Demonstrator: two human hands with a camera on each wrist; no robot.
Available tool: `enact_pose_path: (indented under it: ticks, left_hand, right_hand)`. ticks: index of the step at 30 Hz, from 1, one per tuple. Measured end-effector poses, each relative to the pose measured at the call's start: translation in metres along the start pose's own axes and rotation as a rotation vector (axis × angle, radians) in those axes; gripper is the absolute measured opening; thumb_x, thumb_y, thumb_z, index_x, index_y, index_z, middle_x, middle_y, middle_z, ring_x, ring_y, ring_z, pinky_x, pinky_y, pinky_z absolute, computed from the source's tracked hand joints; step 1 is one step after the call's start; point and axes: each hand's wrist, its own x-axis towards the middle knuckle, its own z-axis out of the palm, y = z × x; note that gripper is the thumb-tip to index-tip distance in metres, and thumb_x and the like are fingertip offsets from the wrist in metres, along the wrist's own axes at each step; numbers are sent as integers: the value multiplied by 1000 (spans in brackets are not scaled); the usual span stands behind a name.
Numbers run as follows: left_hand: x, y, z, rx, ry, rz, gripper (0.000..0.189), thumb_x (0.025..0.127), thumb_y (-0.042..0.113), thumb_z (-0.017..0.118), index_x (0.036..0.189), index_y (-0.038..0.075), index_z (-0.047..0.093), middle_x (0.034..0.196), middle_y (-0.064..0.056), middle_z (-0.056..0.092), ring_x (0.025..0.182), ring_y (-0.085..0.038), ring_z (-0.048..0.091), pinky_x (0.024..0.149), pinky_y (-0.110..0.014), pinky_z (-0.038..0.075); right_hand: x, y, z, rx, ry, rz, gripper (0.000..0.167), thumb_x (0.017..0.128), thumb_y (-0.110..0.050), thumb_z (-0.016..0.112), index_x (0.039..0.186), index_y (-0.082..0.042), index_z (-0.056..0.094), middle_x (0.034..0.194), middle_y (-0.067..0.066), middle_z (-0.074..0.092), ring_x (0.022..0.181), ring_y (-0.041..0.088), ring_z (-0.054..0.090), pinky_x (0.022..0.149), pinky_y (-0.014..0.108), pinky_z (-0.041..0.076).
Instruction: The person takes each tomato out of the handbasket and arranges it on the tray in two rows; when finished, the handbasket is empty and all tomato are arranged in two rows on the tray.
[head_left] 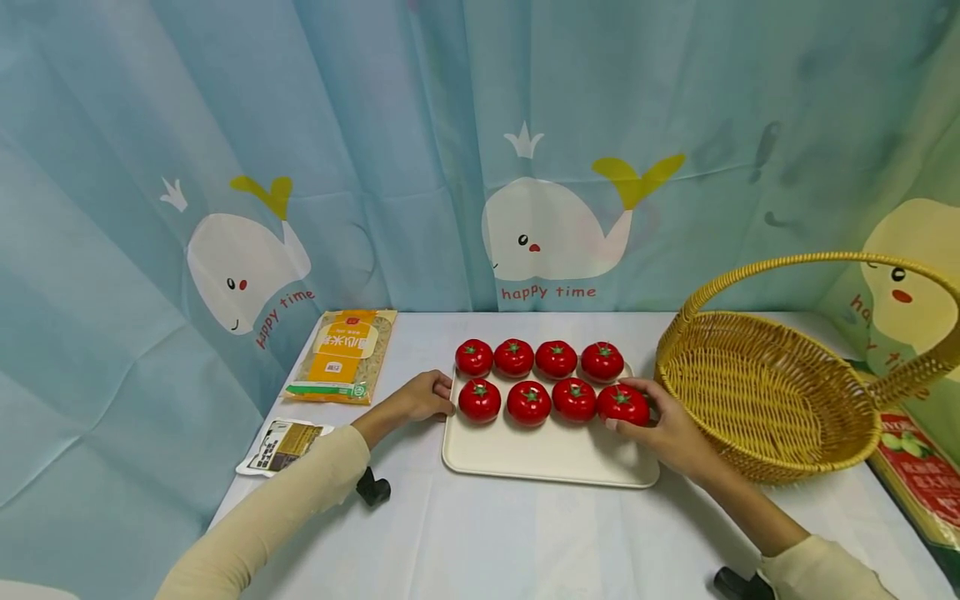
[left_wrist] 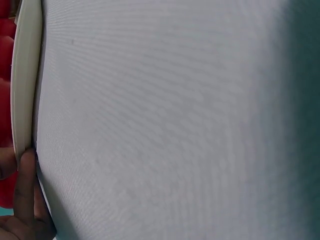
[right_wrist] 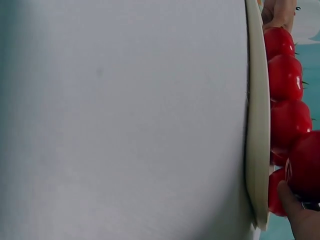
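Observation:
Several red tomatoes (head_left: 528, 403) stand in two rows on a cream tray (head_left: 551, 454) in the head view, stems upward. My left hand (head_left: 422, 397) pinches the tray's left edge; in the left wrist view its thumb (left_wrist: 7, 162) lies over the rim and a finger (left_wrist: 24, 190) runs along the outer side. With thumb and fingers, my right hand (head_left: 675, 429) grips the tomato at the right end of the front row (head_left: 624, 404). That gripped tomato (right_wrist: 306, 162) appears larger and higher than its neighbours in the right wrist view, overlapping another behind it.
A yellow wicker basket (head_left: 765, 467) with a tall handle stands right of the tray. Beyond it lies a red and green bag (head_left: 918, 467). At the left are a bag of grain (head_left: 341, 358) and a small packet (head_left: 281, 446). A printed curtain (head_left: 420, 167) hangs behind.

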Motion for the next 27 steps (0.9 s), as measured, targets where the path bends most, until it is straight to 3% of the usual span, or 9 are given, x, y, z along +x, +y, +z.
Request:
enact_pose_path:
  ticks: [16, 23, 27]
  left_hand:
    - [-1, 1, 0, 3, 1, 5, 45, 83, 0, 73, 123, -4, 54, 100, -11, 59, 82, -16, 61, 73, -27, 62]
    - [0, 1, 0, 9, 3, 4, 45, 83, 0, 74, 123, -4, 54, 98, -11, 58, 81, -16, 61, 72, -26, 62]
    - [0, 0, 0, 2, 2, 3, 44, 83, 0, 73, 123, -4, 54, 98, -10, 57, 80, -16, 61, 72, -26, 62]
  right_hand:
    - [-3, 3, 10, -40, 58, 43, 68, 86, -15, 80, 142, 3, 46, 127, 26, 60, 99, 1, 58, 82, 13, 53]
    - [-1, 4, 11, -70, 54, 71, 69, 85, -17, 80, 141, 5, 46, 129, 28, 58, 111, 32, 61, 82, 13, 52]
    - [2, 3, 10, -105, 47, 86, 69, 83, -16, 82, 139, 6, 47, 129, 30, 57, 113, 43, 60, 86, 29, 56]
